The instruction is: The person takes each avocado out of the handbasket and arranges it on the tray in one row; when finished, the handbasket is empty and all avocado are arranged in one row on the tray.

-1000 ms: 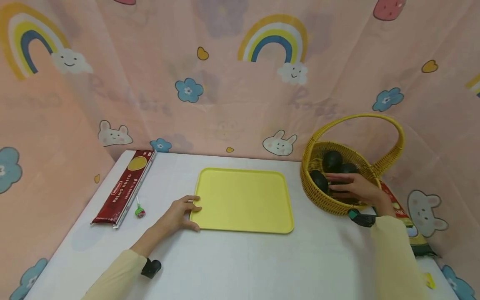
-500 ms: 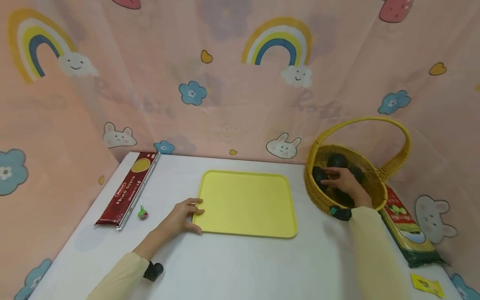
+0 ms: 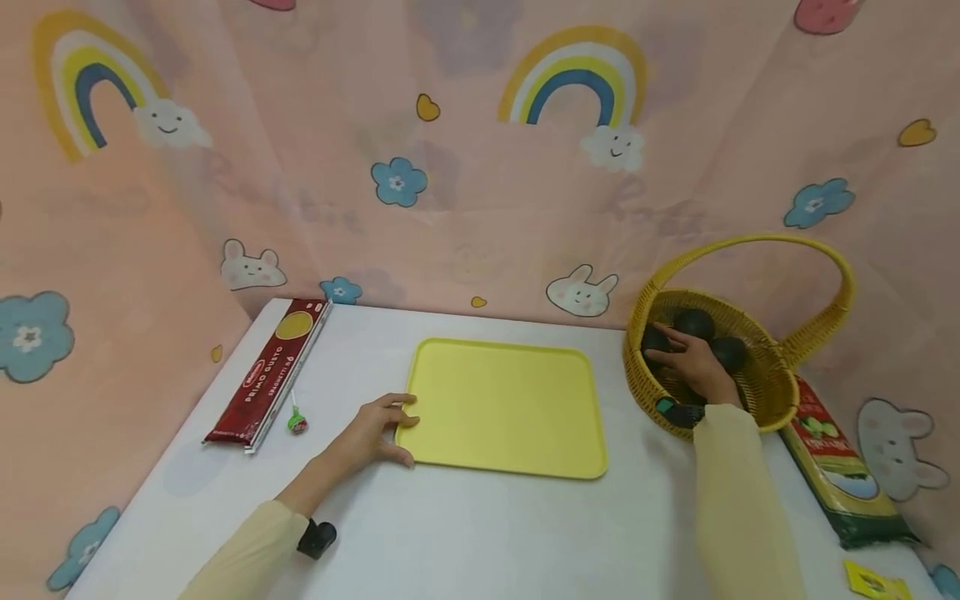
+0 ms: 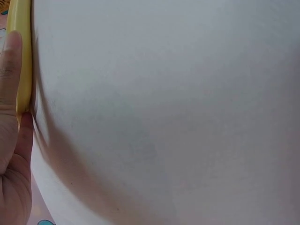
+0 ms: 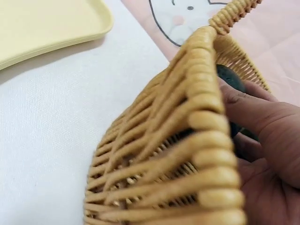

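Note:
My left hand [image 3: 375, 432] holds the near left corner of a yellow tray [image 3: 510, 408], its fingers over the left rim and its thumb at the front corner. In the left wrist view the tray's edge [image 4: 24, 61] shows beside the fingers. My right hand [image 3: 701, 368] reaches into a yellow wicker basket [image 3: 636, 379] and grips a dark avocado [image 3: 654, 340] near the left wall. Thumb and fingers lie on either side of this avocado [image 5: 230, 77] in the right wrist view, partly hidden by the basket's rim. Other avocados [image 3: 693, 322] lie beyond and beside the hand.
A red spaghetti packet [image 3: 270, 375] and a lollipop [image 3: 297, 422] lie at the left. Right of the basket, a red, yellow and green bag [image 3: 847, 471] lies near the wall, with a small yellow packet [image 3: 876, 582] before it. The basket's tall handle [image 3: 832, 258] arches above.
My right hand has moved left inside the basket, from among the avocados to the one by the left wall, and closed round it. The left hand stays at the tray. The view has shifted slightly.

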Available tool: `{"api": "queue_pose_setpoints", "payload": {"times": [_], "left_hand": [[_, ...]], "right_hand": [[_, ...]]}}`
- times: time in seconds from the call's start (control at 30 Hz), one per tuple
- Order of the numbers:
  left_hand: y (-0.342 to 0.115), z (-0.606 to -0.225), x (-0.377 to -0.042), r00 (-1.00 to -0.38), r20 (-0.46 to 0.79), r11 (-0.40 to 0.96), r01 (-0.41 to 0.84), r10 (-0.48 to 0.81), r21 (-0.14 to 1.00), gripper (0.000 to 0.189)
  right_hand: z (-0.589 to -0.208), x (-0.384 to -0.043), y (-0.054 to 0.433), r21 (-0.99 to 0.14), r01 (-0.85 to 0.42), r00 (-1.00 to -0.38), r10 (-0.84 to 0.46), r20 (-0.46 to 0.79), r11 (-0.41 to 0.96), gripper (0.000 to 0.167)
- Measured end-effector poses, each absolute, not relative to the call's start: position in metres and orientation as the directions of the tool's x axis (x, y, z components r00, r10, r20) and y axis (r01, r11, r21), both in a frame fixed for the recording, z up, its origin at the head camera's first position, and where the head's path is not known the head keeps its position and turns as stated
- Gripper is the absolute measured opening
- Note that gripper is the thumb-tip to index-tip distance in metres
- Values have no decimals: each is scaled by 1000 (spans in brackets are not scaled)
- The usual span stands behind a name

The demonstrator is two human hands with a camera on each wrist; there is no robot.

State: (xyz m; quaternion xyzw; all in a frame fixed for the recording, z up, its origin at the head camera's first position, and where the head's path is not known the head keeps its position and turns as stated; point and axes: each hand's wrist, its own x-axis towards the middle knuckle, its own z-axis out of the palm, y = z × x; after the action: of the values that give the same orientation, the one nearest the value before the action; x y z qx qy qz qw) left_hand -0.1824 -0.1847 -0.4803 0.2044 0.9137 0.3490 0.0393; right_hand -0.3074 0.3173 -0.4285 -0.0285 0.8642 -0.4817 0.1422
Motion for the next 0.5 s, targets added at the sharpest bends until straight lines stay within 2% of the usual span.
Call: {"api": "queue_pose_setpoints", "payload": {"times": [0.2,0.33,0.5], "left_hand": [[-184,-481,-184,-912,73,669,348,403,657,62],[-185,-481,-183,-912,72,663,346,404,664,62],[-183,-480,-183,-915,62,667,335,398,665,61]], "right_hand": [[-432,-311,318,-883,152,-950,-180,-254,444,78],[-432,-313,324,-921,221,-918,-250,-308,320,72],[-428,-313,330,-930,239,-904,-285,-319,280,70]]}}
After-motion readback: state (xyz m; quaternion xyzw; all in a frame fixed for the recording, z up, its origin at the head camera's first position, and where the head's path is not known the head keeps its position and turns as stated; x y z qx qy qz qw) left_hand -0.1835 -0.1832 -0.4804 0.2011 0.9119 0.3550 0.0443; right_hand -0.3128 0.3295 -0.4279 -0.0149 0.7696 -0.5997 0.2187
